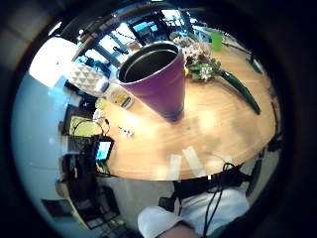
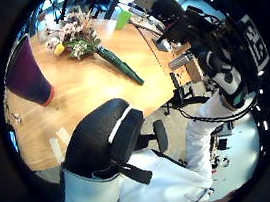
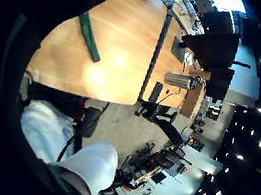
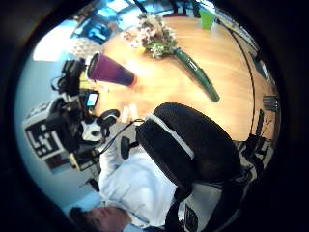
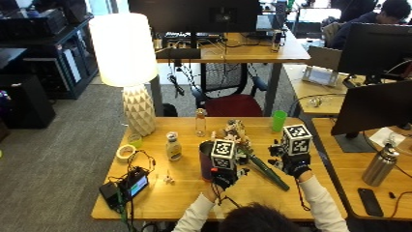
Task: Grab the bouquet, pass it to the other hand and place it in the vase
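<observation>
A purple vase (image 5: 206,162) stands upright and empty on the wooden table (image 5: 167,198), seen close in the left little finger side view (image 1: 158,79). The bouquet (image 5: 257,162) lies on the table beside it, flowers toward the far side and green wrapped stem (image 3: 90,37) toward me. My left hand (image 5: 224,180) hovers just in front of the vase and holds nothing. My right hand (image 5: 296,168) hovers near the stem's end, to its right, also holding nothing. Neither hand touches the bouquet (image 2: 92,46).
A white lamp (image 5: 132,72) stands at the table's far left, with a sauce bottle (image 5: 172,146), a clear bottle (image 5: 201,122) and a tape roll (image 5: 125,152) nearby. A green cup (image 5: 278,120) sits behind the flowers. A small device with cables (image 5: 128,186) lies front left.
</observation>
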Available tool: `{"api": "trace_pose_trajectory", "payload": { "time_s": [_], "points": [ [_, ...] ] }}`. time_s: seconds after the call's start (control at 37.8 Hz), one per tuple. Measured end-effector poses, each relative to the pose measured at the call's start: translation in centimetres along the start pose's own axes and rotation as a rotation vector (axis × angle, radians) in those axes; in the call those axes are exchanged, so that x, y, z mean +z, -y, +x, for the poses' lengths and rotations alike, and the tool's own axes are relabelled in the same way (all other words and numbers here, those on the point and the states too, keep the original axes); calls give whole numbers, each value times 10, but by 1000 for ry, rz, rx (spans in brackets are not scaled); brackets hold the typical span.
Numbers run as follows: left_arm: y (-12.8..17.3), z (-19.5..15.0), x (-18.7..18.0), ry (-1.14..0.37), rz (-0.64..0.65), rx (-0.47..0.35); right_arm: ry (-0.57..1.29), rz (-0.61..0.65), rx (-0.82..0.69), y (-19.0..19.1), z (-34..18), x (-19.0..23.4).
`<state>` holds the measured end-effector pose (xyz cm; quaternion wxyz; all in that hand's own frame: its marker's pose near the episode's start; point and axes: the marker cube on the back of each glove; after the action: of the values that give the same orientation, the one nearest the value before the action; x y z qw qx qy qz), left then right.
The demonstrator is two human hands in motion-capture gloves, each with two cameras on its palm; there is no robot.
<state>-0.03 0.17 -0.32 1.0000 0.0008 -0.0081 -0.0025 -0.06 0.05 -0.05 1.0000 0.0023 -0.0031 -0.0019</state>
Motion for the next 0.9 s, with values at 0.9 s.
{"api": "trace_pose_trajectory", "payload": {
  "time_s": [0.9],
  "points": [
    [-10,-1,-23,11,19,73,118,-99,68,19,23,-24]
  ]
}}
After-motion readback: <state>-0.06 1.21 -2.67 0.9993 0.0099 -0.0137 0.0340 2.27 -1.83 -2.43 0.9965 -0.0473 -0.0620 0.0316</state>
